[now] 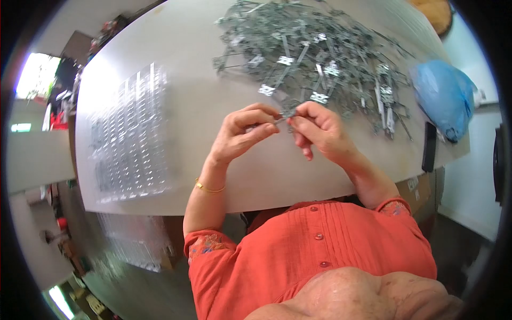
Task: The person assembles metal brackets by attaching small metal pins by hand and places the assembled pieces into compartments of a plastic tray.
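Observation:
My left hand (242, 132) and my right hand (324, 130) meet over the near middle of the table. Between their fingertips is a small grey metal part (288, 110), pinched from both sides. Its exact shape is partly hidden by the fingers and slightly blurred. Just beyond the hands spreads a tangled heap of thin grey metal pieces (298, 50), with rods and small flat plates (285, 60) showing among them.
Clear plastic trays (130, 133) with rows of small pockets lie on the left of the white table (197, 106). To the right are a tied blue plastic bag (444, 96) and a black oblong object (429, 146). More clear trays (136, 242) stand below the table's left edge.

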The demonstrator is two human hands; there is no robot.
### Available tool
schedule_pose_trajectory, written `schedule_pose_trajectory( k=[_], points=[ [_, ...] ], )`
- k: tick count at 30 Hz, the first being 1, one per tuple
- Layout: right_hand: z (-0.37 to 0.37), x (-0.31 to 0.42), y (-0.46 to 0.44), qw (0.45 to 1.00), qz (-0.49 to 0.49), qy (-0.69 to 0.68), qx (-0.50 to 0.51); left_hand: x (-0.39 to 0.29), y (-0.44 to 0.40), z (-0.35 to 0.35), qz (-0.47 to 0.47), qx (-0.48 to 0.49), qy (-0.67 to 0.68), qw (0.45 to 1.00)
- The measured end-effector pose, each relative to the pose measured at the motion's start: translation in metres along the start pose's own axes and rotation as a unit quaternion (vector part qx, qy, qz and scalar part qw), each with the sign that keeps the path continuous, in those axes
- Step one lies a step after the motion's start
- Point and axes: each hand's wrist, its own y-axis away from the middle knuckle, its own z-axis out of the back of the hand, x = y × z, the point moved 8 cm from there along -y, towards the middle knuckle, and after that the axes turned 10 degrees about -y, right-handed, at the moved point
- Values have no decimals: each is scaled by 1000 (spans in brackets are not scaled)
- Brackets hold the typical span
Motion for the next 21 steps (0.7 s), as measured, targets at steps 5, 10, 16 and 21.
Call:
schedule_pose_trajectory(
  k=[5, 10, 16, 21],
  points=[
    [-2, 0, 1, 1000, -22, 2, -4, -4, 1, 1, -23, -9, -26, 999],
    [3, -1, 0, 999, -13, 33, 7, 3, -1, 12, -19, -58, -6, 998],
    [2, 31, 4, 969, 219, 106, -51, 10, -2, 12, -45, -74, -29, 996],
    [-5, 31, 6, 966, 235, 107, -6, 8, -2, -1, -35, -40, -21, 998]
  ],
)
